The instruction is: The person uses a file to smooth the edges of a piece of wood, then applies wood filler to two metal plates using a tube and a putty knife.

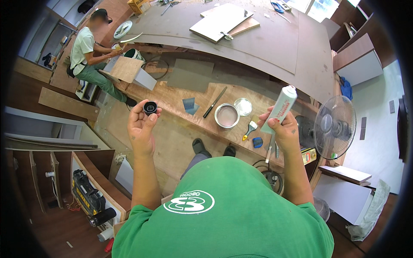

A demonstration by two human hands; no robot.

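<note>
Between the thumb and fingers of my left hand (143,129) is a round black screw cap (150,108), its hollow inside facing up. My right hand (284,131) is wrapped round a pale tube (282,106) with red print, tilted so that its uncapped end points up and away. Below and between my hands, on a low wooden bench, stands an open can (227,116) of pinkish-brown paste. Its round lid (243,106) lies beside it. Nearest my right hand are a paintbrush (249,130) with a yellow and black handle and a blue tape measure (257,142).
On the bench (202,96) also lie a long file (215,102) and blue sandpaper sheets (189,105). A standing fan (333,127) is to the right. At the far left a co-worker (88,56) sits over a board. White panels (221,21) rest on the large worktable (275,47).
</note>
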